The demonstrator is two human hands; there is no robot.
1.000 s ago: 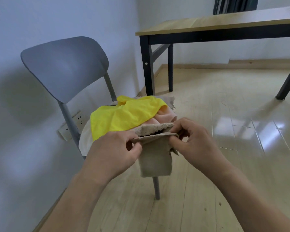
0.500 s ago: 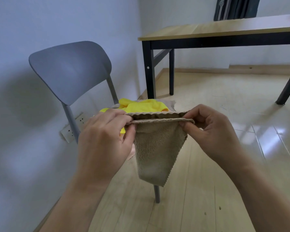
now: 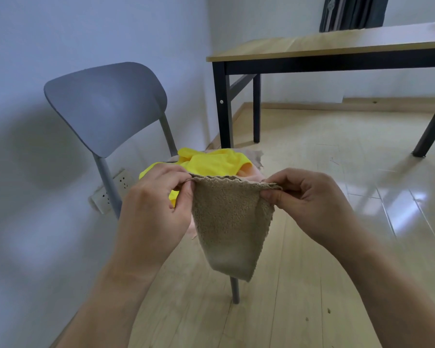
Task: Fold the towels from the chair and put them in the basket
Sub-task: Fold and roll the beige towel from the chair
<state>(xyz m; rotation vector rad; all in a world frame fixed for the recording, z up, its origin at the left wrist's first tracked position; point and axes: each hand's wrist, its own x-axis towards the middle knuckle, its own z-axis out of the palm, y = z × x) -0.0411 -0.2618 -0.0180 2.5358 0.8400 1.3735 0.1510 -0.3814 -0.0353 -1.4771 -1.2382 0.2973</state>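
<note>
A beige towel (image 3: 230, 222) hangs doubled in front of me, its top edge stretched between both hands. My left hand (image 3: 153, 212) pinches the left corner and my right hand (image 3: 309, 199) pinches the right corner. Behind the towel stands a grey chair (image 3: 106, 106) with a yellow towel (image 3: 211, 162) and a pink towel (image 3: 249, 173) heaped on its seat. The seat itself is mostly hidden by my hands and the cloths. No basket is in view.
A wooden table with black legs (image 3: 337, 49) stands at the back right. The wall runs along the left, with a power socket (image 3: 113, 189) low behind the chair. Light wooden floor (image 3: 337, 172) spreads to the right.
My hands have lifted the beige towel up off the chair pile and drawn apart, so its top edge is wider and the cloth hangs longer.
</note>
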